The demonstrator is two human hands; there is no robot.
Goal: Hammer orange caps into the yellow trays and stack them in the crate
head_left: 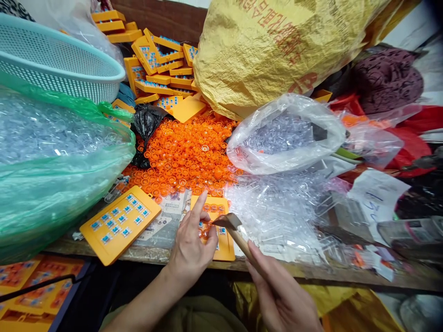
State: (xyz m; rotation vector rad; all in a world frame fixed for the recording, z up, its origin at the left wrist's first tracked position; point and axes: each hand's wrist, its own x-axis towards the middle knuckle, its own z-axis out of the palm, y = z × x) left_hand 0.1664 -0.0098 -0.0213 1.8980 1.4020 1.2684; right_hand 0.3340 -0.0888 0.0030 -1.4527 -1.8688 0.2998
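Note:
My right hand [280, 290] is wrapped round the wooden handle of a small hammer [247, 246]. The hammer's dark metal head hangs over an orange plastic panel [226, 251] at the bench's front edge. On that panel my left hand [194, 237] points its index finger forward, while the thumb and a curled finger close round a clear orange cap [205, 234]. Other orange caps sit in a row near the panel's far end. Left of my hand lies a second orange panel [121, 223] with blue-and-white square pieces and no caps on it.
Loose orange caps [190, 147] are heaped behind the panels. Clear plastic pieces fill a green bag [62, 170] and a white bag [242, 159], and more [277, 207] lie at right. Behind are stacked orange panels [173, 67], a blue basket [62, 60] and a yellow sack [277, 55].

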